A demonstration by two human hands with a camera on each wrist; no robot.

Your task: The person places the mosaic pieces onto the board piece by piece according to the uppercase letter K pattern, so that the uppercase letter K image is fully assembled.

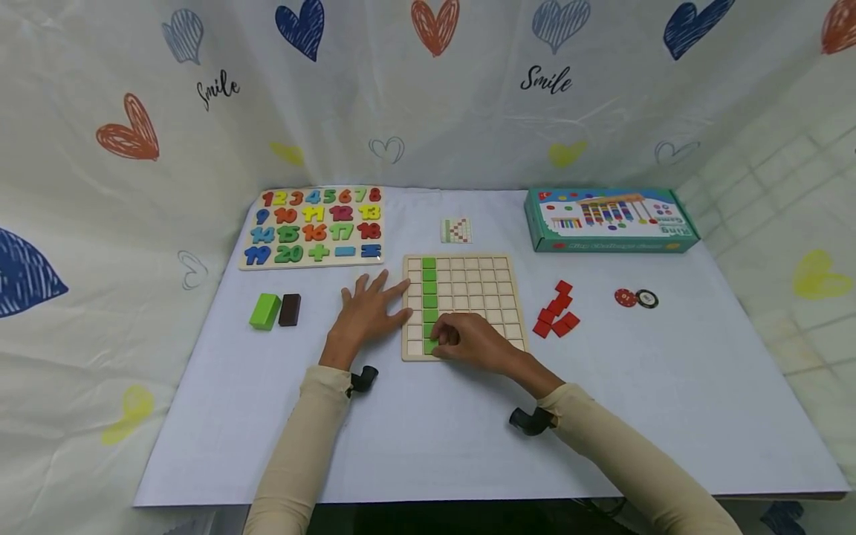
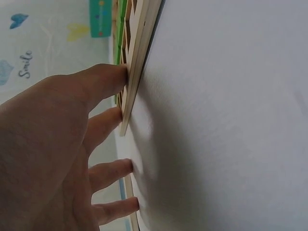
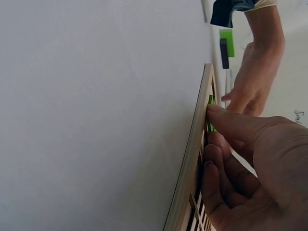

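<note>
A wooden grid board lies flat on the table, its second column from the left lined with green square tiles. My left hand is spread at the board's left side. In the left wrist view its thumb and index finger touch the board's edge, and the other fingertips rest on the table. My right hand is over the lower end of the green column. There, thumb and fingers pinch a green tile at the board's near edge, partly hidden by the fingers.
Several red square tiles lie right of the board, with a red chip and a black chip beyond. Left are a green block, a dark block and a number puzzle. Behind sit a patterned card and a box.
</note>
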